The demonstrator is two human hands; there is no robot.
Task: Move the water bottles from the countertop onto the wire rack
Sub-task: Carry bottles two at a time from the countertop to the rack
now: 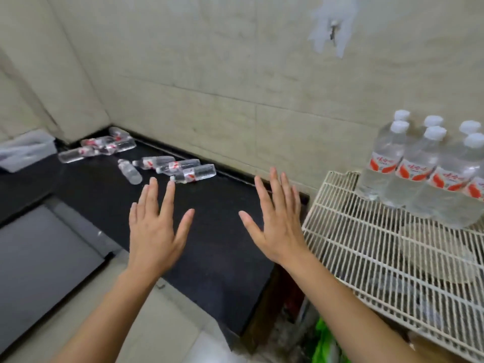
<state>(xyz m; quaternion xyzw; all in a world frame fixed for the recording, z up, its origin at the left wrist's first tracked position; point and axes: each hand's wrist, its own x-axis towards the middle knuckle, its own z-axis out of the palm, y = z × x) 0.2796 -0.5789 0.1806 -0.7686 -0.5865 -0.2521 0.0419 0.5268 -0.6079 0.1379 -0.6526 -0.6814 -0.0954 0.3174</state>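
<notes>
Several clear water bottles with red labels lie on their sides on the black countertop [214, 231]: one cluster [170, 167] near the wall in the middle, another cluster [102, 146] in the far left corner. Several more bottles [419, 169] stand upright at the back of the cream wire rack [366, 244] on the right. My left hand [154, 226] and my right hand [277, 218] hover flat over the counter, fingers spread, holding nothing. The left fingertips are just short of the nearest lying bottle [195, 174].
A tiled wall runs behind the counter. A grey sink or panel [39, 258] lies at the lower left, a white plastic object [23, 150] at the far left. Round shapes show under the rack's wires, and something green [324, 341] sits below it.
</notes>
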